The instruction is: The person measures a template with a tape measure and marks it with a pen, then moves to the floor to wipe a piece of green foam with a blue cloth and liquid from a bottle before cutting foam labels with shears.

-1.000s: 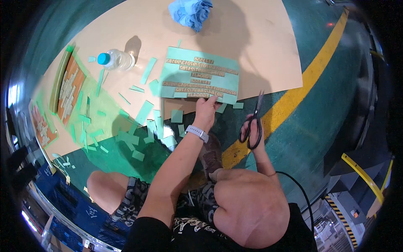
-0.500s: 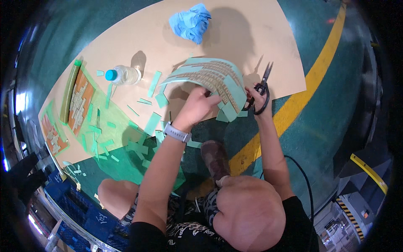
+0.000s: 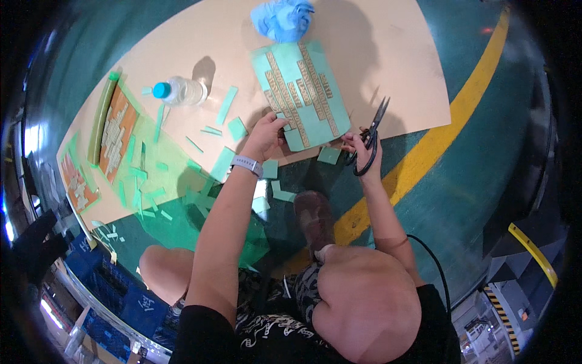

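My left hand (image 3: 265,137) pinches the lower left edge of a light green sheet (image 3: 314,125) patterned with rows of brown lettering. The sheet now faces up, spread nearly flat over the brown board. Black-handled scissors (image 3: 377,121) are in my right hand (image 3: 364,153), fingers round the handle loops and blades pointing away from me, almost together. The thumb and fingertips of that hand are close to the sheet's lower right corner; whether they grip it I cannot tell. A loose green piece (image 3: 329,155) lies just below the sheet.
A bottle with a blue cap (image 3: 183,91) lies or stands on the brown board (image 3: 400,67). Crumpled blue cloth (image 3: 282,19) sits at the far edge. Left are green scraps (image 3: 227,104), translucent green film (image 3: 159,142) and a green roll (image 3: 105,118). A black cable (image 3: 438,252) runs right.
The sheet has gone from curved and tilted to nearly flat, its lettering facing up and farther from me. My left hand has shifted left; the scissors have moved slightly left and down.
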A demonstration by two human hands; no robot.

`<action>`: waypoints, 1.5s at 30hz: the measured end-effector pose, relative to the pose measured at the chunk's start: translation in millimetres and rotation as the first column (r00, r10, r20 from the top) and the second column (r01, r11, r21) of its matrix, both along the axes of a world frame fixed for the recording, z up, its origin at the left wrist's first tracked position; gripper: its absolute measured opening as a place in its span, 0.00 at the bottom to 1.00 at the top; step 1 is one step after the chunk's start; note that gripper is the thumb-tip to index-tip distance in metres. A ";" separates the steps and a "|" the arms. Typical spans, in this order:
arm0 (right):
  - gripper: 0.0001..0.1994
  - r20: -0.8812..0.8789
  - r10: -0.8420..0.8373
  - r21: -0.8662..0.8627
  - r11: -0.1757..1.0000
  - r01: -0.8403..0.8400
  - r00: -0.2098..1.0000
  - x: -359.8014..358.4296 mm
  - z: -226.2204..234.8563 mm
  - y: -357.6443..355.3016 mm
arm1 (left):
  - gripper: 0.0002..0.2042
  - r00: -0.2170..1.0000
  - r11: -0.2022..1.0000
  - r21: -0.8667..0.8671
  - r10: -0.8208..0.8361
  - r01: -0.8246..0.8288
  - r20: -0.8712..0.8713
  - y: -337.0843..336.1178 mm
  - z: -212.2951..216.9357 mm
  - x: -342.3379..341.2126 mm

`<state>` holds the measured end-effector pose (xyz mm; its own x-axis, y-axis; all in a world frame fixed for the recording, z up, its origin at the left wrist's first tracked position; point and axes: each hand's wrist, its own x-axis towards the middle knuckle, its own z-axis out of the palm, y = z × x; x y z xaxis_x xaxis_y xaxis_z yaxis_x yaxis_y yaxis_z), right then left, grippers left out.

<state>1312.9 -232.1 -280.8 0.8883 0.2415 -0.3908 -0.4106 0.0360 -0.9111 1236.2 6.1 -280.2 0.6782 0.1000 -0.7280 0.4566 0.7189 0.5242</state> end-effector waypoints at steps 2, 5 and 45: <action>0.15 0.026 0.076 -0.091 0.993 -0.074 0.997 -16.1 -3.4 -1.8 | 0.12 0.994 0.997 0.034 0.068 -0.066 -0.086 -8.6 -14.1 -17.4; 0.15 -0.073 0.286 -0.085 0.953 -0.291 0.956 -37.4 17.6 -10.3 | 0.10 0.979 0.985 -0.025 0.166 -0.170 -0.115 -31.1 -11.1 -37.2; 0.15 -0.668 0.474 -0.019 0.760 -0.650 0.574 -47.1 106.1 -3.4 | 0.10 0.977 0.998 0.040 -0.041 0.051 -0.208 -45.0 2.3 -77.0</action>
<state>1265.8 -235.5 -174.7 0.1578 0.4301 -0.8889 -0.7134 -0.5727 -0.4038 1159.1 -38.8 -277.9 0.5182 0.1078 -0.8484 0.5904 0.6726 0.4461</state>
